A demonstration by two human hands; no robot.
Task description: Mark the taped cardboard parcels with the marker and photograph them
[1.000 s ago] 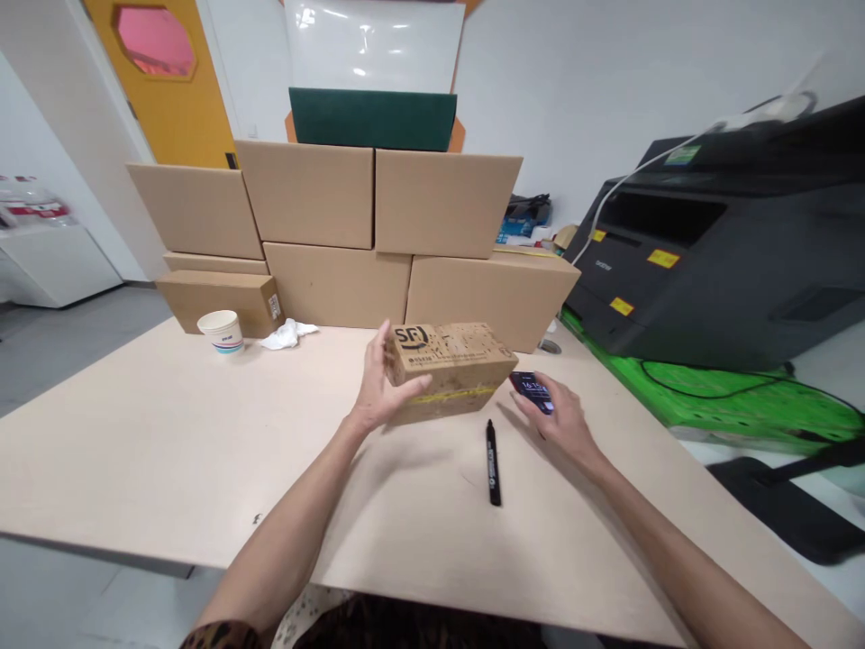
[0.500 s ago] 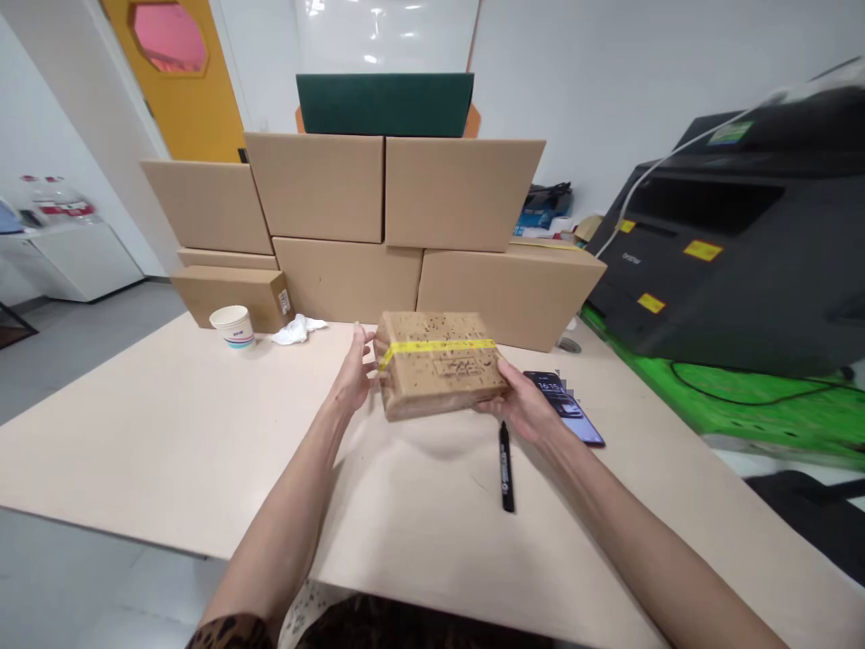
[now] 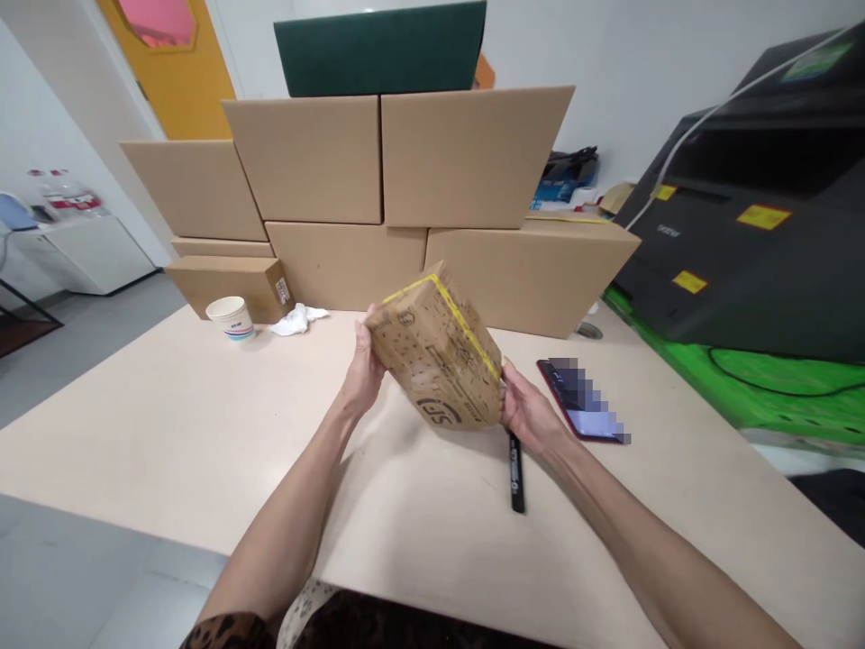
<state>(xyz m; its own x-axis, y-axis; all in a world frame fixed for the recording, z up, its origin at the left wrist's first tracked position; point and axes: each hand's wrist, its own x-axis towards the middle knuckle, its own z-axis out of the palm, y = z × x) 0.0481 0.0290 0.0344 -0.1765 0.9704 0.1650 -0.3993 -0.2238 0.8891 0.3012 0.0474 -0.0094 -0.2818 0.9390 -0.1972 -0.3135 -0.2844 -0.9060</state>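
A small brown cardboard box (image 3: 439,361) with dark printed marks and a strip of yellow tape is held tilted above the table. My left hand (image 3: 365,371) grips its left corner, thumb on the near face and the other fingers partly hidden. At the lower right corner, my right hand (image 3: 531,410) closes on the box, some fingers out of sight behind it. Under the box and beside my right hand lies a black marker pen (image 3: 516,473), its upper end covered. Right of that hand rests a phone (image 3: 585,406) with its screen lit.
Large cardboard boxes (image 3: 324,162) are stacked along the back, with a dark green box (image 3: 385,50) on top. A paper cup (image 3: 231,318) and crumpled tissue (image 3: 297,319) stand at the back left of the table (image 3: 168,433). A black printer (image 3: 743,225) looms at right.
Both hands have tilted and turned the small box, raising its far edge so the printed near face shows. My left hand has moved from beside the box to gripping its corner.
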